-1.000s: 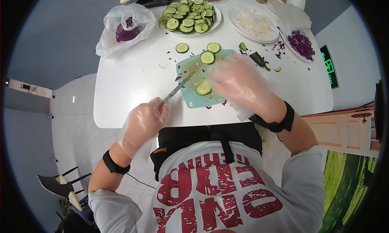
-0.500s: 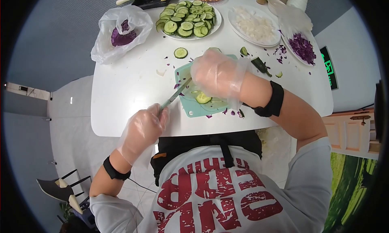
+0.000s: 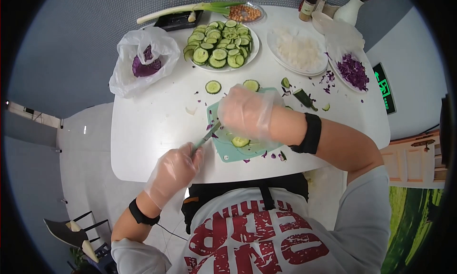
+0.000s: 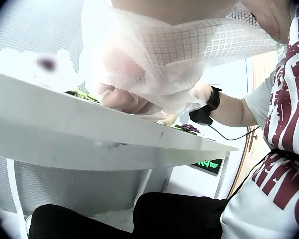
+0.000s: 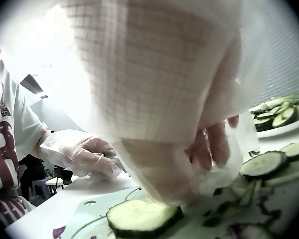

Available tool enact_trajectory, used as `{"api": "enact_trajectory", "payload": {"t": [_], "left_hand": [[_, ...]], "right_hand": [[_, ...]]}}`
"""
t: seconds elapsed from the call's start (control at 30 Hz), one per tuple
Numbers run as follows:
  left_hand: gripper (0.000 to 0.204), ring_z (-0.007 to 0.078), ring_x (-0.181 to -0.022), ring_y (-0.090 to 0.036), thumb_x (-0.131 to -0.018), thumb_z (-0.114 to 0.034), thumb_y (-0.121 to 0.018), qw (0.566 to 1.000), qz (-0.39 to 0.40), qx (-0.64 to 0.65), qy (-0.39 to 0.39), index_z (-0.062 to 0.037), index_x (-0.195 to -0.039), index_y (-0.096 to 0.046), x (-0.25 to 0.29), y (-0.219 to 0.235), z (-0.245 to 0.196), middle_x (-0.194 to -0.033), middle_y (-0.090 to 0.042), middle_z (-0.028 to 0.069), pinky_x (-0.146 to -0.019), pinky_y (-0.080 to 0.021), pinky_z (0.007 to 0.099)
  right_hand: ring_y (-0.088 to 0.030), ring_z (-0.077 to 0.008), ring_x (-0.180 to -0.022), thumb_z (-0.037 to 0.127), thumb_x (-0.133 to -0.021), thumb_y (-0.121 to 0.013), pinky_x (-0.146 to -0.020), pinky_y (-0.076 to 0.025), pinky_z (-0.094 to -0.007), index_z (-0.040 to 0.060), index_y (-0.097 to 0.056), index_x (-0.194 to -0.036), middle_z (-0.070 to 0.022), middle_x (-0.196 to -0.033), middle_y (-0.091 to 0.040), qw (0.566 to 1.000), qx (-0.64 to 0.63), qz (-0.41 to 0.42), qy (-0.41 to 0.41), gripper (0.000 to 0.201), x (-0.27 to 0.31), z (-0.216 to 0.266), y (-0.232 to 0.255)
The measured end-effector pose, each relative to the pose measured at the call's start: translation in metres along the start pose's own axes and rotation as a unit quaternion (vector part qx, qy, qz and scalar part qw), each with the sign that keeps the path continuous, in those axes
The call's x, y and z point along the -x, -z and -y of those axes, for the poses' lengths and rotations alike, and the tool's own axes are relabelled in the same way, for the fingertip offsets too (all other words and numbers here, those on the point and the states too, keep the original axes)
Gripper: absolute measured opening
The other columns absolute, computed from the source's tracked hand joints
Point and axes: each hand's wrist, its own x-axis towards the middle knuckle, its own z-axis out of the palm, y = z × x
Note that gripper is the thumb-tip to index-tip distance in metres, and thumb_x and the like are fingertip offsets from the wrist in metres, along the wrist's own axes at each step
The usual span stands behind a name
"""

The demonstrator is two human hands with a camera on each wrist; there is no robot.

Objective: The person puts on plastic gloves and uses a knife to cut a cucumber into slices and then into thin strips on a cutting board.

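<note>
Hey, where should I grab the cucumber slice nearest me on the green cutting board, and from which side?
I'd pinch the cucumber slice by opposite edges of its dark rind, from above and your right: it's a thin disc lying cut face up on the cutting board, and the knife points in from the left.

A white table (image 3: 143, 150) with rounded corners carries a teal cutting board (image 3: 226, 154) near its front edge, with loose cucumber slices (image 3: 213, 86), a dark green cucumber end (image 3: 303, 98) and purple scraps (image 3: 328, 77) lying around the board. Farther back, from left to right, sit a plastic bag (image 3: 124, 79) of purple cabbage, a black tray (image 3: 173, 21), a plate (image 3: 256, 51) of cucumber slices, a clear dish (image 3: 260, 14) of small brown pieces, stacked plates (image 3: 273, 45) of pale slices and a plate (image 3: 340, 78) of shredded cabbage.
</note>
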Motion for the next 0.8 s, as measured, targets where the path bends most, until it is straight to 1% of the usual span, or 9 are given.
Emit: {"api": "enact_trajectory", "payload": {"t": [0.17,0.23,0.3,0.47,0.57,0.63,0.73,0.77,0.8], "left_hand": [[0.02,0.0336,-0.045,-0.052,-0.093,-0.016,-0.066,1.0,-0.007,-0.009,-0.01,0.0003,-0.082,-0.067,-0.001,0.0,0.0,-0.056,-0.053,0.0209,-0.048,-0.044,0.0405],[0.019,0.0339,-0.045,-0.051,-0.093,-0.015,-0.066,1.0,-0.01,-0.007,-0.011,0.0003,-0.082,-0.067,-0.002,0.0,-0.001,-0.056,-0.052,0.0209,-0.048,-0.044,0.0407],[0.029,0.0396,-0.051,-0.059,-0.093,-0.023,-0.066,1.0,-0.012,-0.026,-0.006,-0.0037,-0.072,-0.059,-0.002,0.001,-0.003,-0.054,-0.056,0.0197,-0.049,-0.049,0.0458],[0.028,0.0386,-0.049,-0.058,-0.092,-0.021,-0.067,0.999,-0.028,-0.028,-0.022,-0.0036,-0.071,-0.059,-0.004,-0.002,0.001,-0.053,-0.055,0.0189,-0.048,-0.048,0.0443],[0.028,0.0381,-0.047,-0.056,-0.091,-0.019,-0.068,0.999,-0.032,-0.017,-0.016,-0.0035,-0.07,-0.059,-0.004,0.0,-0.002,-0.052,-0.054,0.0188,-0.046,-0.046,0.0436],[0.027,0.038,-0.046,-0.055,-0.091,-0.018,-0.068,0.999,-0.03,-0.013,-0.012,-0.0034,-0.07,-0.059,-0.005,0.0,-0.003,-0.051,-0.053,0.0188,-0.046,-0.046,0.0433],[0.027,0.038,-0.046,-0.054,-0.091,-0.018,-0.069,1.0,-0.028,0.002,-0.003,-0.0032,-0.07,-0.059,-0.005,-0.003,0.001,-0.051,-0.051,0.019,-0.046,-0.045,0.043],[0.027,0.0379,-0.045,-0.053,-0.091,-0.018,-0.069,0.999,-0.032,0.007,-0.002,-0.0032,-0.07,-0.059,-0.005,-0.003,0.001,-0.051,-0.051,0.0188,-0.045,-0.045,0.0428],[0.027,0.0378,-0.045,-0.052,-0.091,-0.017,-0.068,0.999,-0.036,0.011,-0.003,-0.0032,-0.07,-0.059,-0.005,-0.003,0.0,-0.05,-0.05,0.0186,-0.045,-0.045,0.0425]], "right_hand": [[-0.068,-0.0224,-0.077,0.017,-0.073,-0.07,-0.07,-0.049,-0.0356,0.0105,-0.074,-0.077,-0.0056,-0.078,-0.069,0.999,0.002,0.028,-0.021,0.008,-0.006,0.002,-0.002],[-0.068,-0.0222,-0.076,0.017,-0.073,-0.071,-0.071,-0.049,-0.0349,0.0109,-0.074,-0.077,-0.0051,-0.077,-0.069,0.999,-0.026,0.038,-0.012,0.008,-0.007,0.001,-0.003],[-0.068,-0.0219,-0.075,0.017,-0.073,-0.071,-0.071,-0.049,-0.0345,0.0108,-0.074,-0.077,-0.0049,-0.076,-0.069,0.999,-0.025,0.033,-0.012,0.008,-0.006,0.001,-0.001],[-0.068,-0.0221,-0.073,0.016,-0.072,-0.071,-0.072,-0.05,-0.0349,0.0093,-0.073,-0.075,-0.0062,-0.075,-0.069,0.999,-0.033,0.031,0.001,0.008,-0.002,-0.004,0.004],[-0.068,-0.0245,-0.073,0.015,-0.071,-0.071,-0.074,-0.051,-0.0369,0.0076,-0.072,-0.073,-0.0088,-0.075,-0.069,0.996,-0.084,0.015,-0.011,0.008,0.002,-0.007,-0.002],[-0.068,-0.0278,-0.074,0.013,-0.072,-0.068,-0.076,-0.052,-0.0387,0.0062,-0.072,-0.073,-0.0114,-0.077,-0.069,0.992,-0.115,-0.033,-0.033,0.008,0.007,-0.01,0.0],[-0.068,-0.0298,-0.073,0.011,-0.072,-0.065,-0.076,-0.051,-0.0396,0.005,-0.071,-0.07,-0.0121,-0.076,-0.068,0.988,-0.147,-0.038,-0.043,0.008,0.013,-0.021,0.004],[-0.066,-0.031,-0.072,0.01,-0.07,-0.064,-0.073,-0.051,-0.0416,0.0058,-0.068,-0.067,-0.0111,-0.073,-0.065,0.979,-0.149,-0.13,-0.049,0.007,0.016,-0.025,-0.007],[-0.066,-0.031,-0.072,0.01,-0.07,-0.064,-0.073,-0.051,-0.0416,0.0058,-0.068,-0.067,-0.0111,-0.073,-0.065,0.979,-0.153,-0.127,-0.049,0.007,0.018,-0.029,-0.01]]}}
